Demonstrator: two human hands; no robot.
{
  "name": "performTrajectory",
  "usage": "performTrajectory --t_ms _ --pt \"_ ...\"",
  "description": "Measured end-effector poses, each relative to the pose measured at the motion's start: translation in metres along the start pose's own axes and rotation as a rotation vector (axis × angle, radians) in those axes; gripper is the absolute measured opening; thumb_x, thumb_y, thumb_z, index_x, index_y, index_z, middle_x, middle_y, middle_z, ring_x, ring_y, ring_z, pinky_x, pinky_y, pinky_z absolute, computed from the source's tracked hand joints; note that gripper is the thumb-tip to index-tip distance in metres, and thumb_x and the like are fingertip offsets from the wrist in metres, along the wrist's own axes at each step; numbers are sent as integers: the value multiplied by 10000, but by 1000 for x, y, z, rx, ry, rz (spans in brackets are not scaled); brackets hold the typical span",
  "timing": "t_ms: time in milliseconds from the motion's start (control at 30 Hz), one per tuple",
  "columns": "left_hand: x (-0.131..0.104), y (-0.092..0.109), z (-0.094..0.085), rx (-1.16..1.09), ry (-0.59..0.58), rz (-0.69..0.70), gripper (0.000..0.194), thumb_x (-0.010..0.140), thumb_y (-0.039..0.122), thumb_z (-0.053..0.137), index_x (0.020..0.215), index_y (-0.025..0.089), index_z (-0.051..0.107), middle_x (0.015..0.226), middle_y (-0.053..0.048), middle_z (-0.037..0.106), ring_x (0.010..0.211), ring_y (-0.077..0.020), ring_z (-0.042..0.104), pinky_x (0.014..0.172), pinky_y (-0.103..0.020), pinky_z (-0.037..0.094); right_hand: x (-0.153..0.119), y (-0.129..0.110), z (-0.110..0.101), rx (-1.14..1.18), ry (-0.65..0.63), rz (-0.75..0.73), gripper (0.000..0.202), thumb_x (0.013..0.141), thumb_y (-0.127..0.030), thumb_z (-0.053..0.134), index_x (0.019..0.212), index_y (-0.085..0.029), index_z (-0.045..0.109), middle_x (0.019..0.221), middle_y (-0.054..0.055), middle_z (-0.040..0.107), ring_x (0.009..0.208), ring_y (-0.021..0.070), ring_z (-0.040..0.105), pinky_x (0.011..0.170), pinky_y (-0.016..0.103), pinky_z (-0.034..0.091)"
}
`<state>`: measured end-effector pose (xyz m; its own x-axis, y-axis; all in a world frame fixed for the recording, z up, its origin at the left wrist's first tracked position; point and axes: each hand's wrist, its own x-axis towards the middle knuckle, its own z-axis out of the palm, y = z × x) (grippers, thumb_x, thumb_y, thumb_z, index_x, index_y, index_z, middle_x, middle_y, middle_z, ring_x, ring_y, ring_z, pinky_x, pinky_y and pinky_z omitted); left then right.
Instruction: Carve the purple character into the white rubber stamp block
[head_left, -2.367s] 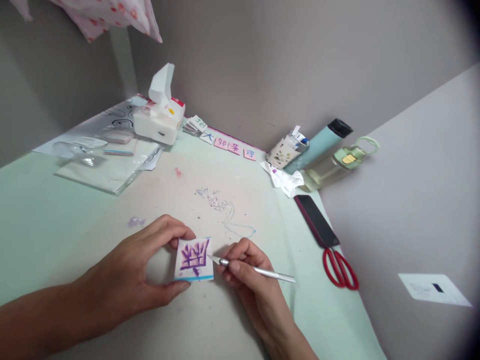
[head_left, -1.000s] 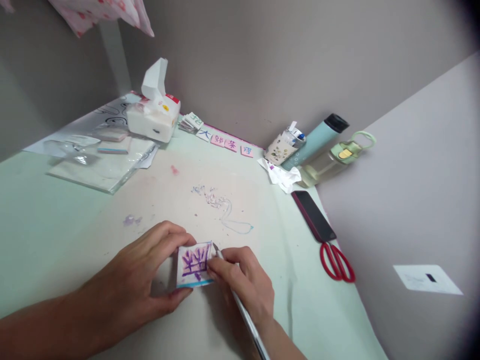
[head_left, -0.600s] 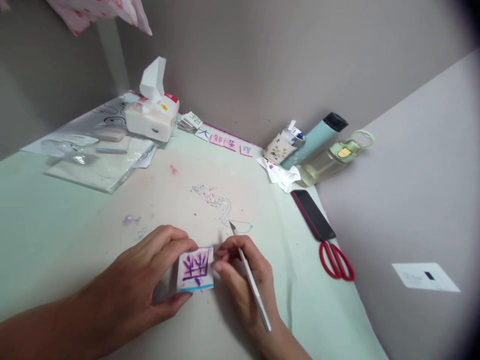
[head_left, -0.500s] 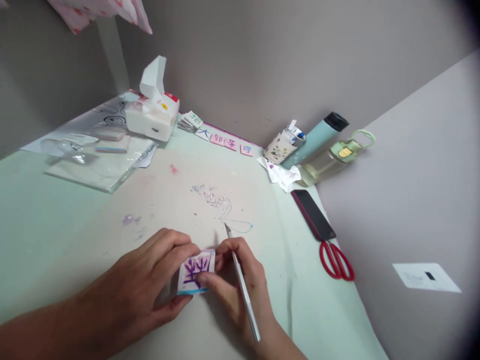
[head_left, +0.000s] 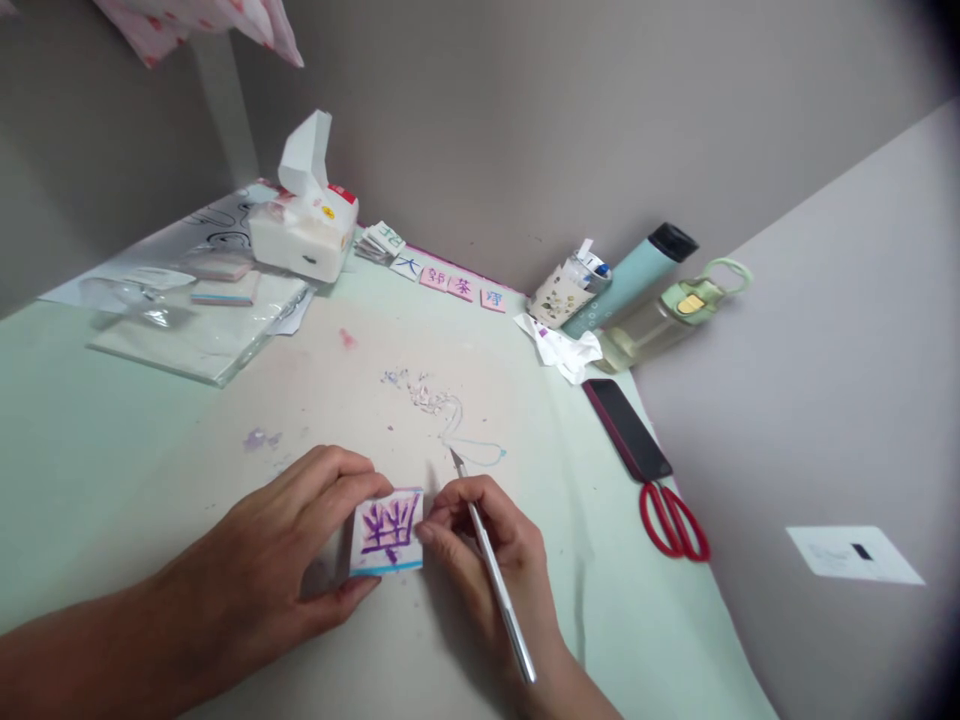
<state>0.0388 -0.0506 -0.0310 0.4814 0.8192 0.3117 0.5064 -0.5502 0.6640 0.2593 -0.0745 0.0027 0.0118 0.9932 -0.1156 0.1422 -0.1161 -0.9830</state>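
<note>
A small square rubber stamp block (head_left: 388, 532), marked with a purple character on white and edged in blue, sits just above the mat. My left hand (head_left: 296, 545) grips it between fingers on the far edge and thumb on the near edge. A silver craft knife (head_left: 496, 578) lies across my right hand (head_left: 521, 550), its blade pointing away from me over the mat. My right thumb and fingertips are at the block's right edge. Beyond the blade lie carved shavings (head_left: 427, 395) and a thin curled blue strip (head_left: 491, 463).
A tissue pack (head_left: 300, 240) and plastic-wrapped sheets (head_left: 206, 335) stand back left. Several small character blocks (head_left: 461, 288) line the back edge. A pen cup (head_left: 559, 295), teal bottle (head_left: 630, 275), green bottle (head_left: 660, 325), phone (head_left: 628, 430) and red-handled scissors (head_left: 675, 525) are at right.
The block has shifted slightly left and away from me, held by my left hand. My right thumb has slid off its face to the right edge, uncovering the purple character.
</note>
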Motion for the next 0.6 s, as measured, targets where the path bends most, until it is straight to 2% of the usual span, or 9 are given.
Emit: performTrajectory --t_ms 133,267,433,600 --pt "0 -2 -1 -9 -1 -27 445 878 301 676 1305 355 566 1203 -5 658 1062 -243 695 902 -320 578 0 -2 -3 44 -49 39 175 797 -244 827 855 -209 665 799 4 682 713 154 616 686 263 503" --pt "0 -3 -1 -5 4 -37 433 883 305 670 1302 351 570 1207 -7 656 1068 -246 694 912 -331 582 -1 -3 -5 -109 -79 -59 91 868 -242 730 861 -214 644 756 -10 646 663 139 579 637 252 471" --pt "1 -5 -2 10 4 -39 452 871 320 673 1308 346 561 1233 -15 655 1082 -261 688 909 -337 581 -2 0 -7 -226 -44 -144 70 911 -222 658 857 -223 613 757 -14 633 672 141 568 645 259 459" --pt "-2 -1 1 73 -8 56 418 935 297 616 1345 324 541 1198 -28 642 1064 -242 679 931 -317 561 -5 2 0 -191 -13 -75 217 834 -262 799 877 -230 588 787 -24 609 713 154 556 679 277 449"
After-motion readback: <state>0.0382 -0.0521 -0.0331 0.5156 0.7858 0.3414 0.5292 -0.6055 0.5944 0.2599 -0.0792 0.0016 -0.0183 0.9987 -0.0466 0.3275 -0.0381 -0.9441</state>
